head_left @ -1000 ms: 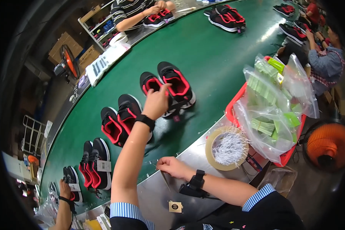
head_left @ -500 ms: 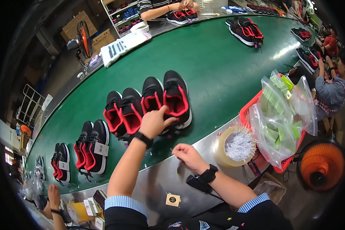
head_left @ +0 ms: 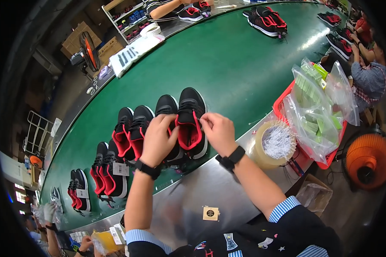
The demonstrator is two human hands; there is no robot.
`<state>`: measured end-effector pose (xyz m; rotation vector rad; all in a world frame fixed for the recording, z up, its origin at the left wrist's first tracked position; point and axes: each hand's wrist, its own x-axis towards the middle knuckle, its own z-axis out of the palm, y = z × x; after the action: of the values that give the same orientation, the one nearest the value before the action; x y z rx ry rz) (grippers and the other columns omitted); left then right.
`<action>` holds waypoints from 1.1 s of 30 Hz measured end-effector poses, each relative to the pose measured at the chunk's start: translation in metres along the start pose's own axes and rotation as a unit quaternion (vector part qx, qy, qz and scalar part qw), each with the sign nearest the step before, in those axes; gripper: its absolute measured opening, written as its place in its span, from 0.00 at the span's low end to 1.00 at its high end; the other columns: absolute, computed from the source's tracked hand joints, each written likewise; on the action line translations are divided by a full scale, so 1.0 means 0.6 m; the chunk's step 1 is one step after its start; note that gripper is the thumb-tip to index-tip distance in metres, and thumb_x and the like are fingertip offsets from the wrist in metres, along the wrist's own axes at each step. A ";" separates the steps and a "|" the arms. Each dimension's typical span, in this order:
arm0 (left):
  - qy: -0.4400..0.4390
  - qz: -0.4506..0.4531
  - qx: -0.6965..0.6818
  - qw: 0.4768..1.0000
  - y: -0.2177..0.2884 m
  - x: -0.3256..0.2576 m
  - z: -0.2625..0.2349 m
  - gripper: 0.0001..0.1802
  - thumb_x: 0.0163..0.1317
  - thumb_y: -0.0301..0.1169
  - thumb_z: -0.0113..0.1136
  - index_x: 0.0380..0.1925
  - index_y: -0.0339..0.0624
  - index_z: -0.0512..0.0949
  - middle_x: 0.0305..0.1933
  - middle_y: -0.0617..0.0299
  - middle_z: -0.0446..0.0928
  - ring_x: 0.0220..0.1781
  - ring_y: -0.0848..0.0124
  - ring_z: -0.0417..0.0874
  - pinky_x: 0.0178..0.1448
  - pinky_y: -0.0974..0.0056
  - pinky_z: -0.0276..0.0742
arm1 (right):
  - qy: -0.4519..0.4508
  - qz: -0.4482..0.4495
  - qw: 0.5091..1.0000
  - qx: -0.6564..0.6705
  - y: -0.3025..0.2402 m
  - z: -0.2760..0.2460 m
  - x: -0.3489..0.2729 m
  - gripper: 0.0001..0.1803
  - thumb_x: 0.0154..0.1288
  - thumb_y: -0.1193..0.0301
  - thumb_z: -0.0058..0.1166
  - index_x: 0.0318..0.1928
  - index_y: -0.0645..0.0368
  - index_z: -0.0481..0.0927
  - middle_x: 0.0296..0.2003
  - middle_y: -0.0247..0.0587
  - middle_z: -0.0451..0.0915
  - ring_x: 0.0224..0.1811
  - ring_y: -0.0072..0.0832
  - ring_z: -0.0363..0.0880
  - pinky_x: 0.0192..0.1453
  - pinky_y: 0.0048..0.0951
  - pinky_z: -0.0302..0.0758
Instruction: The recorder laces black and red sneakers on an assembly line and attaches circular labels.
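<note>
A black sneaker with red lining (head_left: 192,122) stands on the green belt in front of me, heel toward me, beside its mate (head_left: 166,104). My left hand (head_left: 158,139) lies over the pair, fingers bent at the collar of the right-hand sneaker and thumb down beside it. My right hand (head_left: 219,132) pinches at that sneaker's right collar edge; anything between the fingertips is too small to make out. Just left stands another similar pair (head_left: 135,124), partly behind my left hand. Farther left, one pair carries a white tag (head_left: 120,168).
On the steel ledge sit a wide tape roll (head_left: 261,143) filled with white plastic fasteners and a small square tan tag (head_left: 210,213). A red basket (head_left: 283,100) holds bags of green tags, beside an orange fan (head_left: 369,158). More sneakers (head_left: 266,21) and co-workers line the belt.
My right hand has risen from the ledge to the right-hand sneaker's collar. My left hand has shifted left and lower in the picture. The view has also shifted.
</note>
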<state>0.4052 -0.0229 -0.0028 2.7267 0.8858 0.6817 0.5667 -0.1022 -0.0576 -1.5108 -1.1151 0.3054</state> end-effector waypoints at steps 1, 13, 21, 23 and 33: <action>0.049 0.005 -0.048 0.998 0.004 0.015 0.012 0.13 0.53 0.29 0.58 0.39 0.36 0.73 0.39 0.49 0.75 0.42 0.53 0.77 0.45 0.57 0.73 | 0.027 -0.025 0.998 -0.044 0.005 0.008 0.006 0.05 0.55 0.71 0.54 0.27 0.59 0.78 0.18 0.39 0.73 0.19 0.33 0.72 0.25 0.31 0.67; -0.060 -0.083 -0.070 0.992 -0.070 0.026 0.101 0.08 0.51 0.30 0.57 0.32 0.41 0.78 0.30 0.54 0.79 0.36 0.56 0.80 0.40 0.56 0.74 | -0.055 -0.087 0.977 -0.187 0.044 0.049 0.024 0.04 0.52 0.69 0.53 0.24 0.54 0.78 0.25 0.40 0.77 0.30 0.40 0.76 0.32 0.40 0.72; -0.015 -0.097 -0.027 0.995 -0.060 0.017 0.106 0.07 0.48 0.27 0.55 0.28 0.43 0.80 0.29 0.55 0.80 0.34 0.57 0.81 0.39 0.57 0.75 | -0.122 -0.135 0.954 -0.239 0.040 0.046 0.034 0.04 0.51 0.70 0.53 0.24 0.54 0.79 0.25 0.38 0.78 0.32 0.39 0.77 0.35 0.39 0.73; -0.026 -0.113 -0.032 0.993 -0.060 0.012 0.101 0.07 0.47 0.29 0.55 0.26 0.43 0.80 0.29 0.56 0.80 0.34 0.58 0.81 0.39 0.58 0.75 | -0.129 -0.144 0.951 -0.239 0.043 0.050 0.036 0.04 0.51 0.70 0.53 0.24 0.54 0.79 0.26 0.38 0.78 0.32 0.39 0.77 0.35 0.39 0.74; -0.048 -0.137 -0.054 0.988 -0.061 0.002 0.091 0.09 0.46 0.32 0.60 0.29 0.42 0.81 0.31 0.56 0.80 0.35 0.60 0.80 0.40 0.60 0.75 | -0.189 -0.157 0.942 -0.228 0.041 0.071 0.046 0.06 0.53 0.68 0.52 0.26 0.56 0.80 0.27 0.40 0.78 0.32 0.39 0.77 0.36 0.39 0.73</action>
<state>0.4136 0.0049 -0.0620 2.4561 1.1366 0.5221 0.5614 -0.0509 -0.0810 -1.6797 -1.8061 0.1193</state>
